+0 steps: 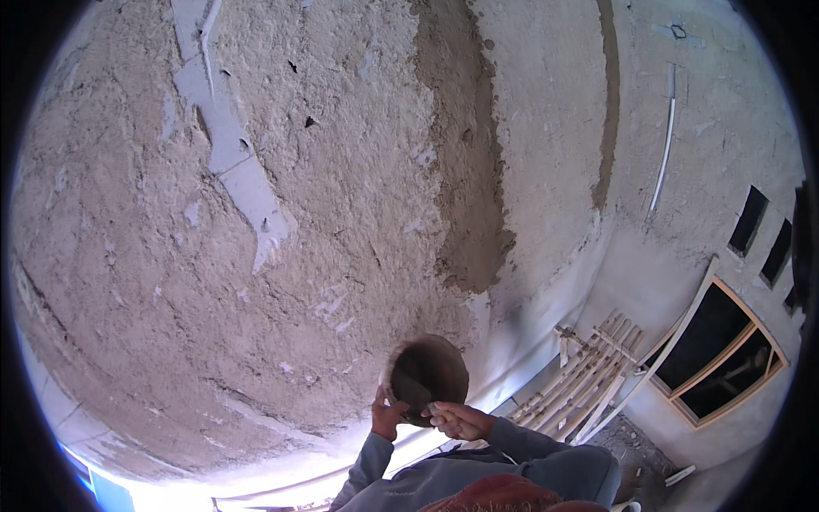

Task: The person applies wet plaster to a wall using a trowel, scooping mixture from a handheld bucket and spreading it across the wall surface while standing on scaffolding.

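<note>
Low in the middle, close to the wall, a dark round bucket is tilted so that its opening shows. My left hand grips the bucket's left rim with closed fingers. At the bucket's lower edge my right hand is closed around the handle of a trowel. The trowel's grey blade reaches into the bucket's opening. What lies deeper in the bucket is too dark to make out. Above the bucket, a wide band of darker, wet-looking plaster runs up the rough wall.
A narrower dark plaster strip and a white conduit run along the wall to the right. Bare blocks show at upper left. On the right are a wooden slatted platform and a wood-framed window. Rubble lies on the floor.
</note>
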